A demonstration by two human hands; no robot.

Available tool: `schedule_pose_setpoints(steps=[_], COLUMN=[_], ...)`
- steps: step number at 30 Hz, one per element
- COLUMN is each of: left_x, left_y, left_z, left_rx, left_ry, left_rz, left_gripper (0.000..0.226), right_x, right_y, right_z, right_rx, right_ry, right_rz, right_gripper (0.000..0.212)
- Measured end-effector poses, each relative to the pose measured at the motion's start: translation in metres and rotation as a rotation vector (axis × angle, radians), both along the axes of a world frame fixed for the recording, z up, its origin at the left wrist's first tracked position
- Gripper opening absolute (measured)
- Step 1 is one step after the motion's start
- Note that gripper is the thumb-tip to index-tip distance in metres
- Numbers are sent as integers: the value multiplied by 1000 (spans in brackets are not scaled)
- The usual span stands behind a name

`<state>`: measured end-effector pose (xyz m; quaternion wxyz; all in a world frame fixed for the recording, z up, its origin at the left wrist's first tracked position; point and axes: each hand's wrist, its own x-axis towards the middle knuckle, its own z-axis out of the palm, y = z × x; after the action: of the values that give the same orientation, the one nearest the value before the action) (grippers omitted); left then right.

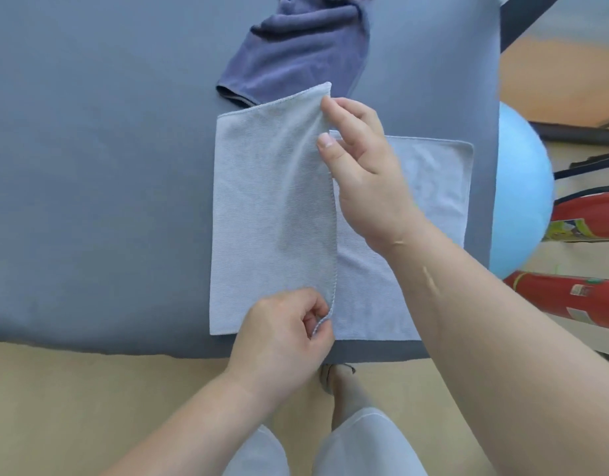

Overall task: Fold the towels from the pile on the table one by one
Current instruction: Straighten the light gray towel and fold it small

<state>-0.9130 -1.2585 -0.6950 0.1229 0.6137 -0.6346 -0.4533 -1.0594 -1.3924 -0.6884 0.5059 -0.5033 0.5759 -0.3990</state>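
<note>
A pale grey towel (272,218) lies at the centre of the view, on the near edge of a table (90,166) covered in smooth slate-blue cloth. The towel is thin, with a fine ribbed weave and a stitched hem. Its 9 o'clock half is doubled over into a tall rectangular flap, long axis running 12 to 6, with the fold along the 9 o'clock side and the free hem facing 3. The bottom layer shows past that hem toward 3 o'clock, flat, with rounded corners.

The left hand (282,341), at 6 o'clock, has its fingers curled and pinches the flap's near corner between thumb and forefinger. The right hand (365,173), just toward 3 from centre, nips the far end of the hem between thumb and forefinger, the other fingers loosely out; that far corner stands lifted, so the hem bows in a soft curve.

At 12 o'clock a dark blue towel (296,53) sits crumpled in thick, plush folds, its near edge tucked behind the flap's far edge. Beyond the table at 3 o'clock is a smooth sky-blue ball (523,187), and at 4 a red fire extinguisher (571,297) on the tan floor (90,389)
</note>
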Motion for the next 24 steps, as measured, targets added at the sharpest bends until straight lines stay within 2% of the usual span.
schedule_pose_setpoints(steps=[8,17,21,24], left_x=[-88,-142,-165,-173], left_y=[8,19,20,18], left_z=[2,5,-19,-42], left_rx=[-5,-41,27,113], left_ry=[20,35,-33,-145], left_rz=[-29,-77,-141,-172], left_gripper=[14,7,7,2], right_x=[-91,-154,-177,-182], right_y=[20,29,33,39], right_z=[0,-3,-32,-55], right_rx=[76,77,190,305], right_ry=[19,-62,6,73], right_rz=[-72,-192,-212,-136], right_gripper=[43,45,48,48])
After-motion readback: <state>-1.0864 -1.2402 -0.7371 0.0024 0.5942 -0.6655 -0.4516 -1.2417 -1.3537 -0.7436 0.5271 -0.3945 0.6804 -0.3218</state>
